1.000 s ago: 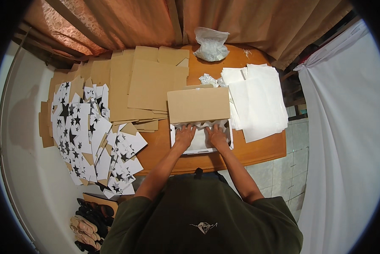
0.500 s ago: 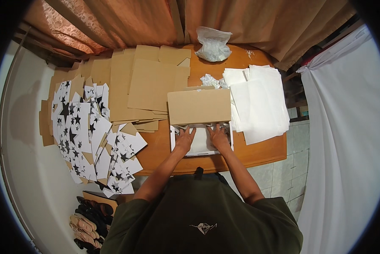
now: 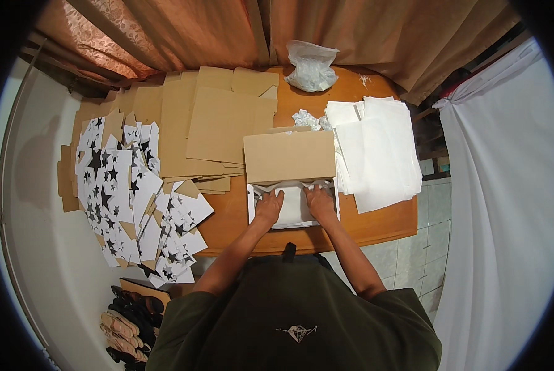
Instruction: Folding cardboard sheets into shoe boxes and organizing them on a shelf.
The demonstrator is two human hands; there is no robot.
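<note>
A cardboard box (image 3: 290, 158) with a brown inner lid and white outer sides lies on the table in front of me, its lid tipped back. White tissue paper (image 3: 291, 209) lines the inside. Both hands reach into it. My left hand (image 3: 268, 206) rests on the paper at the left side, fingers bent and apart. On the right side, my right hand (image 3: 318, 202) touches the paper with its fingers spread. Whatever lies under the paper is hidden.
Flat brown cardboard sheets (image 3: 227, 127) and star-printed white box blanks (image 3: 113, 185) pile up on the left. White paper sheets (image 3: 379, 154) lie stacked on the right. Behind the box are crumpled plastic packets (image 3: 306, 119) and a clear plastic bag (image 3: 311, 71). Shoes (image 3: 125, 331) stand lower left.
Both hands have shifted slightly, and the fingers that were under the lid's edge now show on the paper. The paper's far edge shows more along the lid.
</note>
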